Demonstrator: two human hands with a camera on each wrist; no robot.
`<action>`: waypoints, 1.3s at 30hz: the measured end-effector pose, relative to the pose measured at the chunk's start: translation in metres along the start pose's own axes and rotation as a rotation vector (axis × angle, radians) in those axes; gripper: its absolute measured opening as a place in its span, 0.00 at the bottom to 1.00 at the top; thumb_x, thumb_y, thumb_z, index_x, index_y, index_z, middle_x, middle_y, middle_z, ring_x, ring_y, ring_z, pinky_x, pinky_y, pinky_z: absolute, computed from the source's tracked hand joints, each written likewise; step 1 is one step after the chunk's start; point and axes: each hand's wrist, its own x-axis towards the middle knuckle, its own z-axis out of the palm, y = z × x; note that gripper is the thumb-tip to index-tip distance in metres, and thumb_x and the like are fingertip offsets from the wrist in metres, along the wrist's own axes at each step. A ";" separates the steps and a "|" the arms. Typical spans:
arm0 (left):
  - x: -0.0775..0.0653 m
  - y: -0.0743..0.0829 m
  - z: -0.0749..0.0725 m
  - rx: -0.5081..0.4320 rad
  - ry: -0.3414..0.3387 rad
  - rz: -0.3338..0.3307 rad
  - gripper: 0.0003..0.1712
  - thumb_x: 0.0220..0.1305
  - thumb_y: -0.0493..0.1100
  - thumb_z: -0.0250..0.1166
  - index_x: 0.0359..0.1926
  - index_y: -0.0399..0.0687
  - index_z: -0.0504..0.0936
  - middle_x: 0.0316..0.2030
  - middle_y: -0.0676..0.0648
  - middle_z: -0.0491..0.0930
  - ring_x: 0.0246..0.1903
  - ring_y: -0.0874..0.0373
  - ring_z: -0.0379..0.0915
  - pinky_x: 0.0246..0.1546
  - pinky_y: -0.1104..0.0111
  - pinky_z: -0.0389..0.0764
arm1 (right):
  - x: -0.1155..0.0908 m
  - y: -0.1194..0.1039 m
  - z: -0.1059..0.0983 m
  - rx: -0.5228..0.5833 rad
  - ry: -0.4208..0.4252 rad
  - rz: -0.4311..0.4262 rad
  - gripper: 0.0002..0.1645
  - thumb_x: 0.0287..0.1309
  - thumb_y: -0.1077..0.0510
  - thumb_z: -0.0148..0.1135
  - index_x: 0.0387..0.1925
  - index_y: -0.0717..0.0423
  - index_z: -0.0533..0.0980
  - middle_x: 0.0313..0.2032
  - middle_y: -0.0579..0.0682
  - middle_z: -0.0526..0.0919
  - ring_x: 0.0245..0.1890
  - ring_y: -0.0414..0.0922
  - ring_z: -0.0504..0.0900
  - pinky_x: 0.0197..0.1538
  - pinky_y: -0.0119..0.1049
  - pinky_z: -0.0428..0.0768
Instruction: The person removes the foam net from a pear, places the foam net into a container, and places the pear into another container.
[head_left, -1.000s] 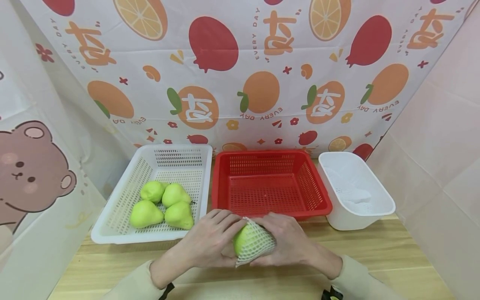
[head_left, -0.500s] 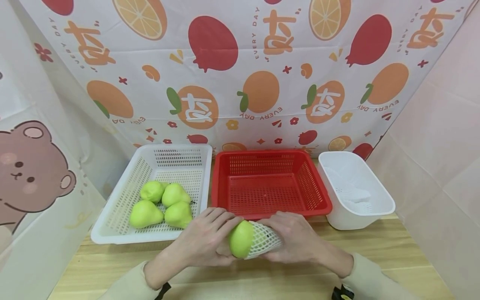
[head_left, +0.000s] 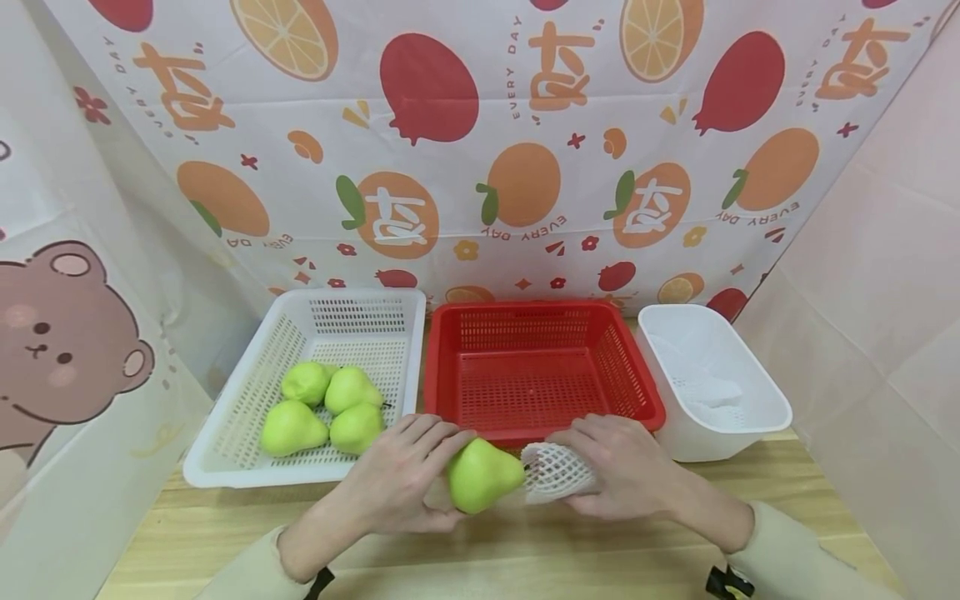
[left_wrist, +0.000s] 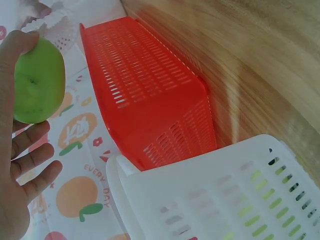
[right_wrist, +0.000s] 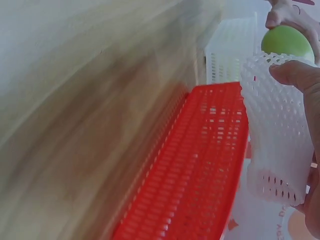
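Note:
In front of the red basket my left hand (head_left: pixel 408 475) holds a green pear (head_left: pixel 482 477), its narrow stem end pointing right. The left wrist view shows the thumb and fingers around the round end of the pear (left_wrist: pixel 39 82). My right hand (head_left: pixel 626 467) grips a white foam net sleeve (head_left: pixel 557 472), just right of the pear's stem. Seen from the right wrist, the thumb presses on the foam sleeve (right_wrist: pixel 275 125) and the pear lies beyond its far end. Several more green pears (head_left: pixel 294 428) lie in the white basket (head_left: pixel 300 479) on the left.
A red basket (head_left: pixel 543 433) stands behind the hands, with the white one to its left. At the right is a white tub (head_left: pixel 720 446) with white netted material (head_left: pixel 708 390) inside. Everything rests on a wooden table (head_left: pixel 480 567), before a fruit-print cloth (head_left: pixel 480 108).
The foam sleeve has come off the pear. My right hand has moved right with the sleeve, while the left hand keeps the bare pear and has shifted slightly left.

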 end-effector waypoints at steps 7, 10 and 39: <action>-0.004 0.000 -0.001 0.004 0.011 -0.010 0.53 0.27 0.73 0.77 0.54 0.44 0.83 0.43 0.51 0.84 0.42 0.55 0.80 0.43 0.64 0.85 | -0.005 0.013 -0.017 -0.032 0.005 -0.002 0.45 0.32 0.37 0.86 0.57 0.39 0.80 0.45 0.40 0.87 0.43 0.39 0.85 0.44 0.38 0.88; -0.005 0.000 -0.001 0.005 0.017 -0.011 0.53 0.27 0.73 0.76 0.54 0.44 0.83 0.42 0.51 0.84 0.42 0.55 0.80 0.43 0.65 0.85 | -0.005 0.020 -0.026 -0.059 -0.007 0.005 0.47 0.31 0.36 0.86 0.58 0.39 0.79 0.45 0.40 0.87 0.43 0.39 0.85 0.44 0.39 0.88; -0.011 0.000 -0.003 0.017 0.010 -0.025 0.53 0.25 0.73 0.75 0.53 0.45 0.83 0.42 0.52 0.84 0.42 0.56 0.80 0.43 0.65 0.85 | 0.000 0.123 -0.083 -0.186 0.013 0.050 0.46 0.28 0.48 0.90 0.55 0.52 0.82 0.45 0.53 0.90 0.46 0.53 0.87 0.51 0.56 0.88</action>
